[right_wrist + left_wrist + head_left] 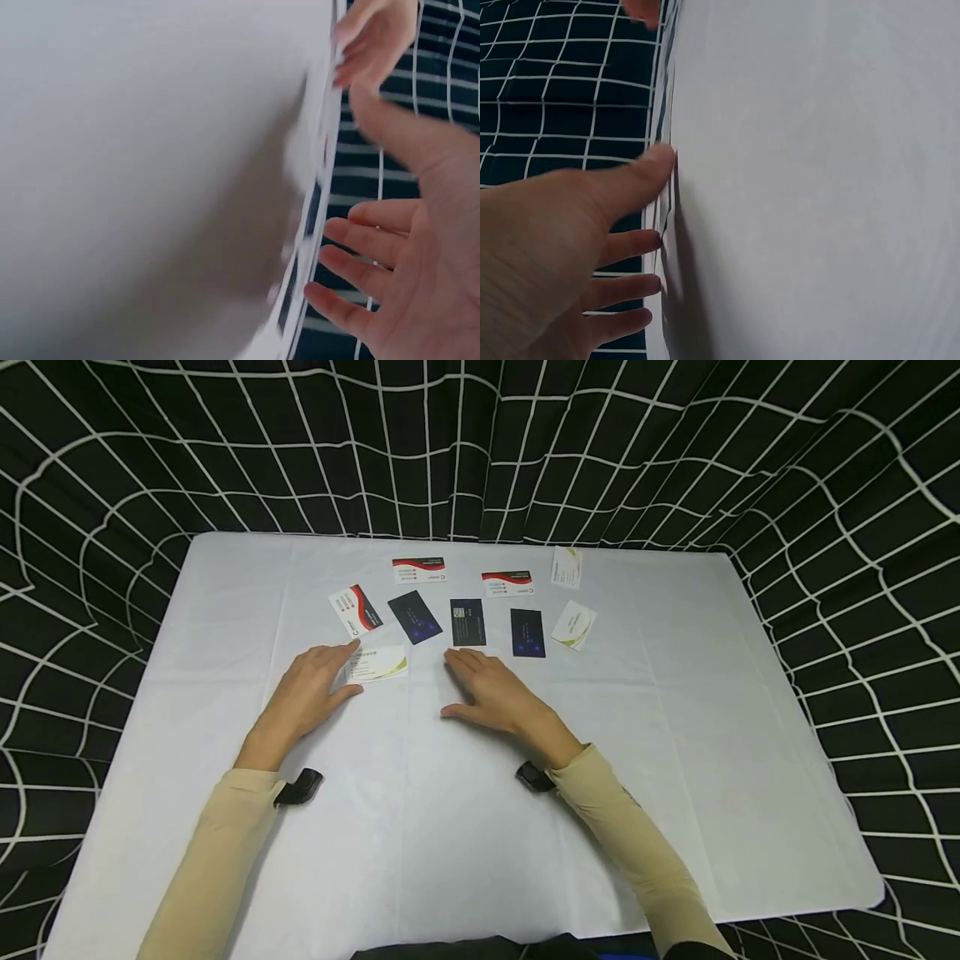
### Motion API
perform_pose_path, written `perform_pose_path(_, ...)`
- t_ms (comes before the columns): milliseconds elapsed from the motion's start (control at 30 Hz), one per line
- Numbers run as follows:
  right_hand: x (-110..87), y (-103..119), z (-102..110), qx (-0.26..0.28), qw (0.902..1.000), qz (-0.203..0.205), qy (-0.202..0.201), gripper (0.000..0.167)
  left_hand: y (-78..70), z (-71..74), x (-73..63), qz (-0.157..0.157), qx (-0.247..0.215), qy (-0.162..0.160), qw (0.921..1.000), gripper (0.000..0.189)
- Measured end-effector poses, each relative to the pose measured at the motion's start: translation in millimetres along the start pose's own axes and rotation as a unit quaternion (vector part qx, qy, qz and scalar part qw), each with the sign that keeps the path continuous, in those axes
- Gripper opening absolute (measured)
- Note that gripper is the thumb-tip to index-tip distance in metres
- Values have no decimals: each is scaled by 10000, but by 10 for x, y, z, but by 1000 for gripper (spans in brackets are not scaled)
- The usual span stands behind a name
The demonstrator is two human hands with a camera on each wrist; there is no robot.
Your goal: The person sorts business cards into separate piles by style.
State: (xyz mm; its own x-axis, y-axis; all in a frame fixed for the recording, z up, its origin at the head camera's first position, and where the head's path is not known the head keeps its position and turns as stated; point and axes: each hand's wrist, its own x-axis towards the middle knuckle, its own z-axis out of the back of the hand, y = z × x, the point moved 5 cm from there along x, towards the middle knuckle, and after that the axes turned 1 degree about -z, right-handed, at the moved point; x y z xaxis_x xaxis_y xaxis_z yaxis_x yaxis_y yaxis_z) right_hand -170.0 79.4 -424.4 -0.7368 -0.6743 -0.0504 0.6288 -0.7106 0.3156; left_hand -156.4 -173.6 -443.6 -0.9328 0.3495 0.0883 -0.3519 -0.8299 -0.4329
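Observation:
In the head view my left hand [306, 687] lies at the left end of a white business card [382, 664] with a yellow-green curve. Its thumb and fingers are spread around that end; whether they touch the card I cannot tell. Just beyond the fingertips is a red, black and white card [356, 610]. My right hand [491, 692] has its fingers extended, thumb apart, low over the table below a black card [468, 622] with a square code. A dark blue card [415, 617] and another dark blue card [528, 633] flank it. Neither hand holds anything.
Farther back lie two red-and-black cards, one left [419, 570] and one right [507, 583]. A white card [566, 567] and a tilted white card [574, 625] lie to the right. Black cloth with a white grid [465, 452] rises behind the white table [720, 735].

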Motion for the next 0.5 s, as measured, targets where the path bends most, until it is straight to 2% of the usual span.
perform_pose_path(133,277,206,-21,161,9998,119,58,73,-26,-6,2,-108,-45,-101,9999,65)
perform_pose_path(300,611,352,-96,264,9994,75,200,66,-51,-23,6,-262,-292,-239,9989,61)
perform_pose_path(400,766,387,-156,192,9993,-17,313,64,-44,-32,37,-180,-474,-153,9986,64)
perform_pose_path(500,886,396,-180,138,9987,-188,448,65,-28,-21,84,34,-513,52,9987,67)
